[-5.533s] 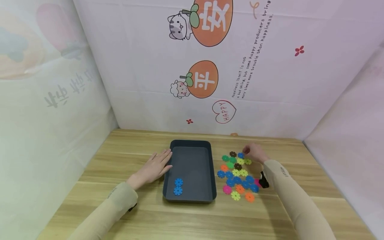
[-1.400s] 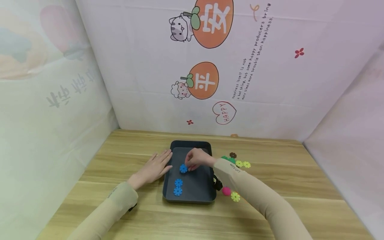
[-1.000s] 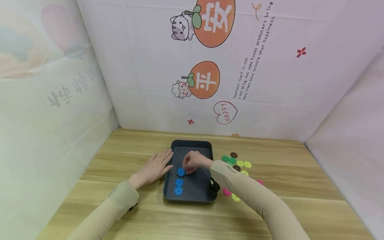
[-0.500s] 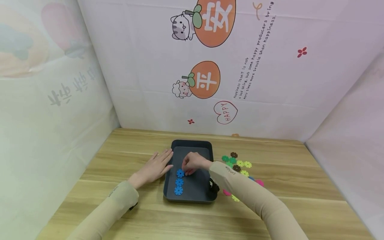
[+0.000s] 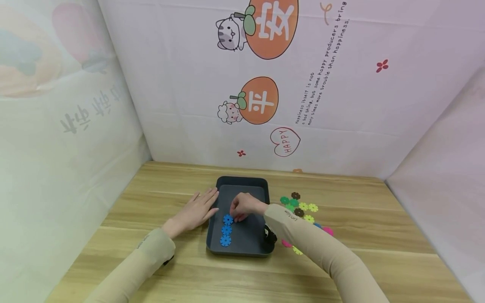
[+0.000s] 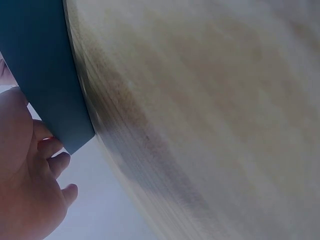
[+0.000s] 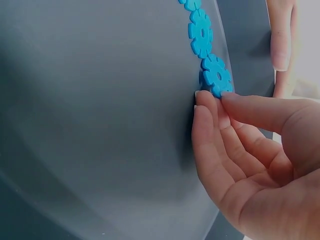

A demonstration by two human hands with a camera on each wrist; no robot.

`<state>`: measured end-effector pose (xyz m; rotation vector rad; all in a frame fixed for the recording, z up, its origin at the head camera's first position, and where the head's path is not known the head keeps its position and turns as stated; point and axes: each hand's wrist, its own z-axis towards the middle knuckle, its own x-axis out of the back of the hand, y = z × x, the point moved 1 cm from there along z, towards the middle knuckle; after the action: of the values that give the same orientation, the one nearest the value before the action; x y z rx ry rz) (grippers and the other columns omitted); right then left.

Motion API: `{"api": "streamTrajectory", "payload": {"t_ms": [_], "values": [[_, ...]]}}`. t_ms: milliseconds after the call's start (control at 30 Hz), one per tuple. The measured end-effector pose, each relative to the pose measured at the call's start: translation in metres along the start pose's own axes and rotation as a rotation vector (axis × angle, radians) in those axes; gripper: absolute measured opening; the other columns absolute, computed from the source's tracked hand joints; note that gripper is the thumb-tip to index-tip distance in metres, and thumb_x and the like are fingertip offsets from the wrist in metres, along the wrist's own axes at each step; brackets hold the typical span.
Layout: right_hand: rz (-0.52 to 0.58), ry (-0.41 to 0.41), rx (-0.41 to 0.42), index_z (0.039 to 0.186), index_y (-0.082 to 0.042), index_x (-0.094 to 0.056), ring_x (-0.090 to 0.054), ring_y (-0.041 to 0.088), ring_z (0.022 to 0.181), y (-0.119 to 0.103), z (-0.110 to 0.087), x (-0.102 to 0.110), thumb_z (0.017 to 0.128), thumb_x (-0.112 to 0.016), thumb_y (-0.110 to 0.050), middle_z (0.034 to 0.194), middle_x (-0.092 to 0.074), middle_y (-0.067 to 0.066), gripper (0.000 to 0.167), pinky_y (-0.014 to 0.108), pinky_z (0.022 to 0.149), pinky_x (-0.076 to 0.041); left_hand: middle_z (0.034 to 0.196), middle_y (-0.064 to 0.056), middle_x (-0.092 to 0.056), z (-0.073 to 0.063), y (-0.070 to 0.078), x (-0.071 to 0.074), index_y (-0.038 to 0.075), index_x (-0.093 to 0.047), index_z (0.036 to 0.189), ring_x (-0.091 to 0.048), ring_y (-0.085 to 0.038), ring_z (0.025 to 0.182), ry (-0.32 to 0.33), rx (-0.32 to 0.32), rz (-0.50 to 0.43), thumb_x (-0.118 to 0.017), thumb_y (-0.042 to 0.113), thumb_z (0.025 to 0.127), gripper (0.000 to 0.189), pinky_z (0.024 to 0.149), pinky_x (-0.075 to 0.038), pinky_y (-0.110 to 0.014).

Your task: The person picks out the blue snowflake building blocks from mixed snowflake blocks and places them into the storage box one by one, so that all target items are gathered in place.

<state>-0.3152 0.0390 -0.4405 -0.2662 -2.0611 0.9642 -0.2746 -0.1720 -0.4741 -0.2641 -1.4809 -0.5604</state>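
My right hand (image 5: 244,205) is inside the dark grey tray (image 5: 248,237), pinching the edge of a blue notched plastic disc (image 7: 214,65) between thumb and fingertips. That disc stands at the far end of a line with two other blue discs, the middle one (image 5: 226,230) and the nearest one (image 5: 225,240). In the right wrist view the pinched disc is slightly tilted and meets its neighbour at the edge. My left hand (image 5: 194,211) lies with extended fingers against the tray's left rim; its fingertips touch the tray wall (image 6: 47,75) in the left wrist view.
Right of the tray, several loose notched discs lie on the wooden table (image 5: 182,269): green (image 5: 284,200), brown (image 5: 295,195), yellow (image 5: 313,208) and pink (image 5: 328,231). My right sleeve (image 5: 314,244) covers part of them. A printed white backdrop (image 5: 182,84) stands behind the table.
My right hand has gone from the loose discs into the tray with a blue disc, then lowered it toward me into line with the other two. My left hand has stayed at the rim.
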Motion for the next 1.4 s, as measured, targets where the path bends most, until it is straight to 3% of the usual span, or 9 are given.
{"api": "streamTrajectory", "payload": {"t_ms": [133,600,833,1000,1100,1200,1400], "values": [[-0.009,0.011,0.004,0.091,-0.001,-0.075,-0.075,0.026,0.079,0.0,0.001,-0.001,0.092,-0.068,-0.008,0.084,-0.075,0.013,0.01,0.035,0.074,-0.063,0.164,-0.014,-0.026,0.0,0.0,-0.001,0.003,-0.03,0.155,-0.028,-0.033,0.152,0.0,-0.002,0.002,-0.042,0.039,0.106,0.062,0.123,-0.022,-0.059],[-0.064,0.022,0.049,0.094,-0.002,-0.076,-0.075,0.027,0.083,-0.004,-0.006,0.006,0.093,-0.067,-0.009,0.088,-0.076,0.013,0.012,0.035,0.074,-0.063,0.164,-0.013,-0.027,0.0,-0.001,-0.002,0.004,-0.031,0.155,-0.03,-0.032,0.151,0.013,-0.009,0.017,-0.041,0.042,0.106,0.063,0.122,-0.024,-0.058],[-0.01,0.048,0.093,0.096,-0.001,-0.072,-0.075,0.029,0.086,-0.002,-0.025,0.033,0.092,-0.068,-0.009,0.093,-0.075,0.016,0.01,0.04,0.079,-0.063,0.164,-0.014,-0.026,-0.001,-0.001,-0.003,0.003,-0.03,0.155,-0.029,-0.032,0.152,0.014,-0.006,0.01,-0.042,0.04,0.106,0.062,0.122,-0.023,-0.059],[0.054,0.068,0.119,0.101,0.003,-0.069,-0.071,0.04,0.094,0.008,-0.049,0.062,0.094,-0.066,-0.009,0.099,-0.073,0.022,0.014,0.048,0.086,-0.061,0.165,-0.012,-0.024,0.0,-0.002,-0.004,0.005,-0.027,0.157,-0.027,-0.031,0.152,0.008,-0.004,0.011,-0.04,0.041,0.107,0.063,0.123,-0.022,-0.058],[0.071,0.108,0.105,0.101,0.003,-0.068,-0.069,0.044,0.097,0.019,-0.063,0.075,0.095,-0.065,-0.01,0.099,-0.072,0.024,0.015,0.045,0.084,-0.061,0.165,-0.012,-0.024,0.001,-0.002,-0.005,0.005,-0.028,0.156,-0.027,-0.031,0.152,0.008,-0.005,0.007,-0.04,0.041,0.107,0.063,0.123,-0.022,-0.058],[0.06,0.143,0.089,0.102,0.004,-0.067,-0.07,0.038,0.089,0.035,-0.077,0.086,0.095,-0.064,-0.011,0.098,-0.072,0.023,0.017,0.038,0.079,-0.062,0.165,-0.012,-0.024,0.001,-0.002,-0.004,0.006,-0.027,0.157,-0.027,-0.031,0.153,0.006,-0.007,0.016,-0.039,0.042,0.107,0.063,0.123,-0.022,-0.058],[0.056,0.164,0.068,0.103,0.008,-0.065,-0.064,0.015,0.074,0.067,-0.104,0.097,0.094,-0.063,-0.009,0.089,-0.07,0.017,0.019,0.03,0.07,-0.059,0.164,-0.014,-0.025,0.0,0.0,-0.004,0.003,-0.029,0.156,-0.028,-0.032,0.152,0.011,-0.012,0.011,-0.041,0.041,0.107,0.063,0.122,-0.024,-0.059]]}}
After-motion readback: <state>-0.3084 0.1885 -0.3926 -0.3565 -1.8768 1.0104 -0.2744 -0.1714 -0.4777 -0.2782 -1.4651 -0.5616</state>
